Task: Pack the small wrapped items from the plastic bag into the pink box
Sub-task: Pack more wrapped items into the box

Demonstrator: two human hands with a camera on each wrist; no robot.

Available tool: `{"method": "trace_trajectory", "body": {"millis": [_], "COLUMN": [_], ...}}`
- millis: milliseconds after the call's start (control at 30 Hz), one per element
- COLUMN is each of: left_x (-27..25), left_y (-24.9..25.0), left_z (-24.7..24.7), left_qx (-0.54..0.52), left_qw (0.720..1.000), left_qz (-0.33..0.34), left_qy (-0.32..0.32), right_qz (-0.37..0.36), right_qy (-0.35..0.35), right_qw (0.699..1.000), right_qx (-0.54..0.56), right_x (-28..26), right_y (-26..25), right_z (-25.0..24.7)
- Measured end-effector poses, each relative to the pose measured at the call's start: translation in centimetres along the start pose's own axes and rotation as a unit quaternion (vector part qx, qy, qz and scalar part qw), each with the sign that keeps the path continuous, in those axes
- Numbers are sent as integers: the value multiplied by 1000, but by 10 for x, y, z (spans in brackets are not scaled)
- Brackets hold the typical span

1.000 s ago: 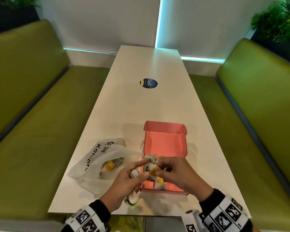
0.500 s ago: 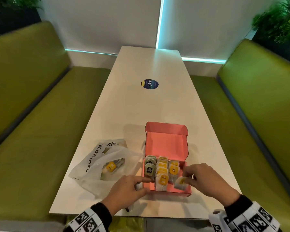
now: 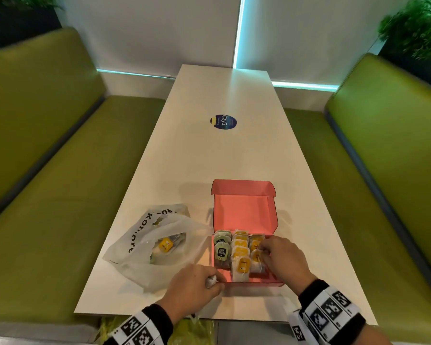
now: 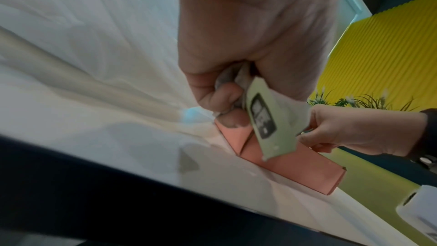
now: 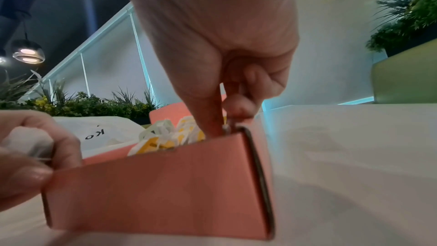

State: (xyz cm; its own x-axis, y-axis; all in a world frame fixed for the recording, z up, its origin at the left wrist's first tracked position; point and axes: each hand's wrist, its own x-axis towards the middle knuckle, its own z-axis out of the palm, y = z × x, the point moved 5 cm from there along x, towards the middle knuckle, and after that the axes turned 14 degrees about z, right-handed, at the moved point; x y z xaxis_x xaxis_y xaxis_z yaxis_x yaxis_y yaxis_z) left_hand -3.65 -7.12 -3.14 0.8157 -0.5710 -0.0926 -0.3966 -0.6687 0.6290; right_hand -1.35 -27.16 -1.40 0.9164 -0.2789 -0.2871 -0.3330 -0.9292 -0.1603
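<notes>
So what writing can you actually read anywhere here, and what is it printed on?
"ClayG": round dark sticker on the table.
"Komore", last letters unsure: black print on the plastic bag.
Dark label on the green-tagged item in the pink box: too small to read.
Yellow-tagged items: print too small.

Round dark sticker [image 3: 223, 122] on white table [image 3: 209, 170]: reads "ClayG", smaller print under it too small to read. Plastic bag [image 3: 144, 242]: black letters "Komore" or similar, partly creased; right wrist view shows only "Ko". Green-tagged wrapped item [image 3: 222, 252] in pink box [image 3: 244, 210]: dark label, print unreadable. Square black-white marker patterns on wristbands [image 3: 329, 312].
</notes>
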Motion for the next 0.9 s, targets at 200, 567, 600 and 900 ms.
{"method": "trace_trajectory", "body": {"millis": [200,567,600,900], "left_x": [0,9,10,7], "left_y": [-1,9,7,4], "left_z": [-5,-13,-13,-13], "left_qx": [-312,-494,-494,-544], "left_qw": [947,851,848,816], "left_qz": [-22,-91,-100,-130], "left_qy": [69,153,161,146], "right_qz": [-15,-251,-266,-278], "right_qy": [53,-183,-174,-89], "right_qw": [998,901,906,919], "right_qx": [33,302,278,264], "right_x": [-13,-73,-74,-61], "right_y": [-4,-75,-76,-73], "right_z": [-11,-27,-25,-15]}}
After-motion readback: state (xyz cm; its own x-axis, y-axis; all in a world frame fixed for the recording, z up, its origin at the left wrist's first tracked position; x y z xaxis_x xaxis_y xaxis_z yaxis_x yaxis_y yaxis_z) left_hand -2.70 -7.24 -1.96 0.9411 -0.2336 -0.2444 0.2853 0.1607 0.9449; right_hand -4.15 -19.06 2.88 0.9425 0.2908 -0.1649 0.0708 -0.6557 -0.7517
